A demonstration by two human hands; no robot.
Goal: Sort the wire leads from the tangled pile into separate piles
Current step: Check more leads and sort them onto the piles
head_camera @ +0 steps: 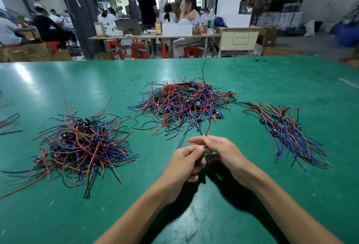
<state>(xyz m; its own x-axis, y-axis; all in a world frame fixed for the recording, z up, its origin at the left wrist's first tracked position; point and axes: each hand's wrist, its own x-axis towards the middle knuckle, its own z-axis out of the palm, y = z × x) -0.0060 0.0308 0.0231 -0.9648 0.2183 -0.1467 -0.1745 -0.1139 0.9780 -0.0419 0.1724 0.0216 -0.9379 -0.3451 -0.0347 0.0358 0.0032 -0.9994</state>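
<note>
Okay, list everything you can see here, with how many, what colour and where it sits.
table: one, green, fills the foreground.
centre pile: one, tangled red, blue and black leads with small green boards, mid-table.
left pile: one, same colours, tangled, near left.
right pile: one, smaller, leads lying roughly parallel.
held leads: a few, red, blue, black, running from the centre pile's near edge to the fingers.
red stools: several, under background tables.
left hand: pinches the leads.
right hand: pinches them too.

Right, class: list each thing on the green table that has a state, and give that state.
Middle pile: tangled, wires crossing.
Left pile: loose heap, spread out.
Right pile: wires lying roughly parallel.
Left hand: pinching wire ends.
Right hand: pinching wire ends.
Held leads: trailing from the middle pile.
</note>
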